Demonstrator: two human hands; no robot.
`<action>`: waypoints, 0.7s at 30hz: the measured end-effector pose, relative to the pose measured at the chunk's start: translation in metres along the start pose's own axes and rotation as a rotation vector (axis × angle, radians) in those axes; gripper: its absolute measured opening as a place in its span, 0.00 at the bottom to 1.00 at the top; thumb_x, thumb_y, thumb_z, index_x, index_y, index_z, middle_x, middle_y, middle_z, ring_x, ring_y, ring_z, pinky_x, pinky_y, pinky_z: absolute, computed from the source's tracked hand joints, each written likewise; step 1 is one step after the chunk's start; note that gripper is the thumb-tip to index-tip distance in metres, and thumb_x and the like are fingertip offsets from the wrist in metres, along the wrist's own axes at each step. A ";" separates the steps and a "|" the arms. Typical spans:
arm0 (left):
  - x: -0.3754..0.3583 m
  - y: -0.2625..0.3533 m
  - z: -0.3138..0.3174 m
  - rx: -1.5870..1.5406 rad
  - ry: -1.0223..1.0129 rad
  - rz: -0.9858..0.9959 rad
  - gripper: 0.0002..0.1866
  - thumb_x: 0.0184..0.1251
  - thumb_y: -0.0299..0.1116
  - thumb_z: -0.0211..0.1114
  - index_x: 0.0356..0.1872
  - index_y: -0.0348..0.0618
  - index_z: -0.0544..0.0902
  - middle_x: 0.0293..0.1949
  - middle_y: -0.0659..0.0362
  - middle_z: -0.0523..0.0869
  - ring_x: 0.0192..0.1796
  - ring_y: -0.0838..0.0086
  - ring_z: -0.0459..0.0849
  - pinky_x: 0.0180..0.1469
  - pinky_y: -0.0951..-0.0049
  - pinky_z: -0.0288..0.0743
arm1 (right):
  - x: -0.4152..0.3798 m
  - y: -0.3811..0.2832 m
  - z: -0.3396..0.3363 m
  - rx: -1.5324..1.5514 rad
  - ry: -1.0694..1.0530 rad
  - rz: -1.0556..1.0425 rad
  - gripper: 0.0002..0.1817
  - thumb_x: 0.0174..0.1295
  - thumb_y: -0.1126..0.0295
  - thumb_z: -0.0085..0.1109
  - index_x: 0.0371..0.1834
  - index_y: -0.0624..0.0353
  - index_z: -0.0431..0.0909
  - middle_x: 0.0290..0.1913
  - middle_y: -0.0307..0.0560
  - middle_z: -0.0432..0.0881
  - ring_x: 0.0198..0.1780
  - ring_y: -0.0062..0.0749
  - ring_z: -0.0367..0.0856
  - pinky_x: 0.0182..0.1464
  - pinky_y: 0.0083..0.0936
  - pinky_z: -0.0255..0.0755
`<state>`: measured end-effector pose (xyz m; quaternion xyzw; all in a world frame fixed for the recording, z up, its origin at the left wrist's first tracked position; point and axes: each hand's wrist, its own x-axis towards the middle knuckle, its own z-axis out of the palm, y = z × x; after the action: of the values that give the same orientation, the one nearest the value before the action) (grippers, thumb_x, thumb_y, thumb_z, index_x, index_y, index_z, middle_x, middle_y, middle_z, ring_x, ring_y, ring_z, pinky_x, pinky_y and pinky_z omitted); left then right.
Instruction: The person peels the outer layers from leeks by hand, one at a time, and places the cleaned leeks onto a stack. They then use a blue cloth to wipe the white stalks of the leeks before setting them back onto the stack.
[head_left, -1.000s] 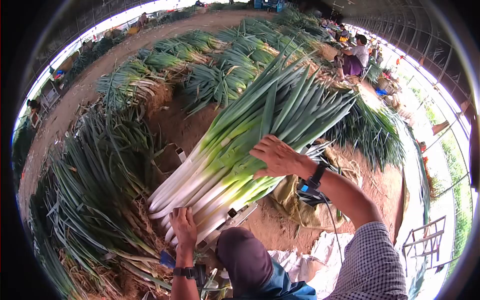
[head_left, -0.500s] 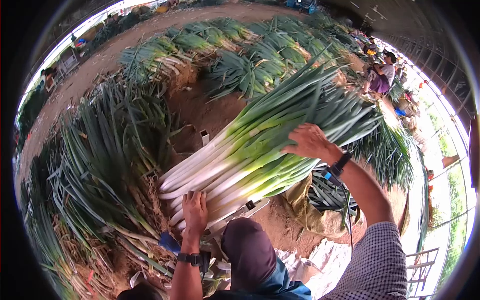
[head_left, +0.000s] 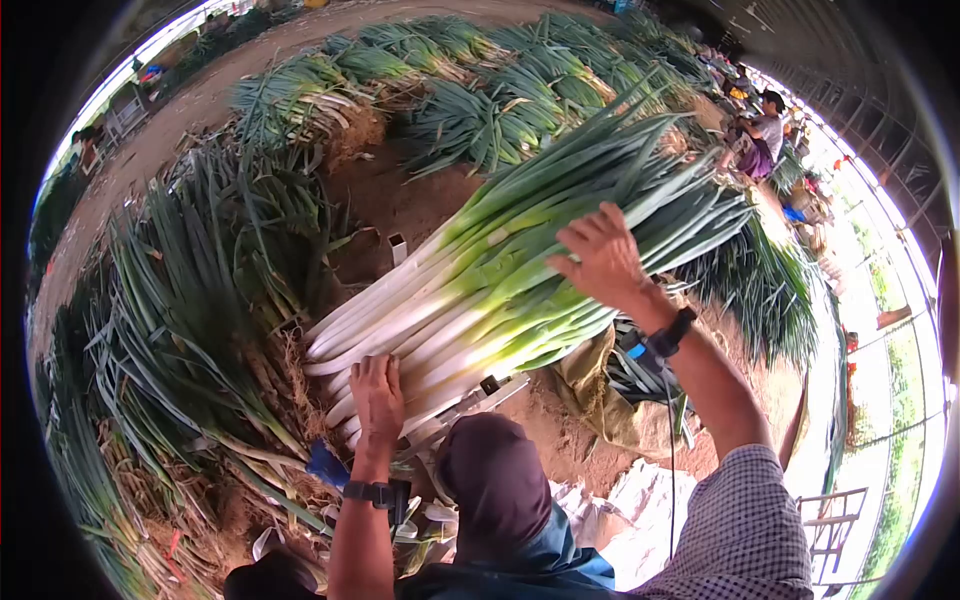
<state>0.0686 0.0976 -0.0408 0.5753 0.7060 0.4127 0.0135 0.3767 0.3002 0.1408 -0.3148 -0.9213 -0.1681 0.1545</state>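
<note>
A big bundle of long green onions (head_left: 470, 290) lies in front of me, white stalks to the lower left and dark green leaves to the upper right. My left hand (head_left: 377, 400) is on the white stalks near the root ends, its fingers bent over them and close together. Over the green part, my right hand (head_left: 603, 258) is raised with its fingers apart, and nothing is in it. Under the bundle, parts of a metal frame (head_left: 470, 405) show. Each wrist wears a dark band.
A heap of untrimmed green onions (head_left: 200, 300) is close on the left, roots toward the bundle. More bunches (head_left: 500, 115) lie on the dirt floor beyond. A person's covered head (head_left: 495, 460) is just below the bundle. Another person (head_left: 765, 140) sits at the far right.
My right hand has lifted off the leaves and moved slightly up and left, its fingers turning upward. My left hand stays at the white stalks. The view has shifted a little.
</note>
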 end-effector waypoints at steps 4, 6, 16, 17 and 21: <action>0.001 0.004 -0.003 0.047 0.029 0.023 0.05 0.72 0.31 0.62 0.37 0.42 0.81 0.37 0.49 0.81 0.43 0.50 0.75 0.49 0.53 0.68 | -0.021 -0.012 0.043 0.054 0.290 -0.017 0.19 0.57 0.56 0.70 0.44 0.58 0.81 0.45 0.46 0.80 0.52 0.43 0.79 0.70 0.52 0.62; -0.001 0.006 -0.002 0.071 0.045 0.040 0.05 0.72 0.31 0.62 0.37 0.42 0.81 0.37 0.50 0.80 0.43 0.51 0.75 0.50 0.53 0.68 | -0.014 -0.009 0.057 0.044 0.322 -0.010 0.18 0.57 0.57 0.70 0.43 0.57 0.81 0.45 0.46 0.80 0.52 0.43 0.78 0.68 0.48 0.64; -0.004 0.018 -0.009 0.088 0.053 -0.008 0.07 0.68 0.27 0.64 0.30 0.40 0.76 0.34 0.51 0.78 0.41 0.52 0.74 0.47 0.54 0.66 | -0.031 -0.004 0.047 0.142 0.236 -0.069 0.17 0.61 0.59 0.67 0.22 0.56 0.74 0.27 0.45 0.76 0.35 0.43 0.75 0.45 0.38 0.68; -0.006 0.018 -0.007 0.103 0.061 -0.024 0.08 0.67 0.26 0.65 0.30 0.40 0.75 0.33 0.51 0.78 0.40 0.52 0.73 0.46 0.54 0.66 | -0.030 -0.003 0.049 0.135 0.182 -0.055 0.17 0.62 0.59 0.66 0.22 0.56 0.74 0.28 0.45 0.77 0.35 0.43 0.76 0.45 0.38 0.68; -0.024 0.013 0.006 0.100 0.013 -0.137 0.06 0.65 0.27 0.66 0.32 0.42 0.76 0.34 0.50 0.77 0.40 0.52 0.73 0.45 0.52 0.65 | -0.020 -0.003 0.071 0.085 0.118 -0.043 0.14 0.66 0.61 0.62 0.24 0.54 0.75 0.26 0.45 0.76 0.34 0.42 0.77 0.44 0.38 0.67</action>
<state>0.0903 0.0808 -0.0477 0.5231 0.7635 0.3786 0.0083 0.3776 0.3164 0.0689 -0.2778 -0.9234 -0.1505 0.2179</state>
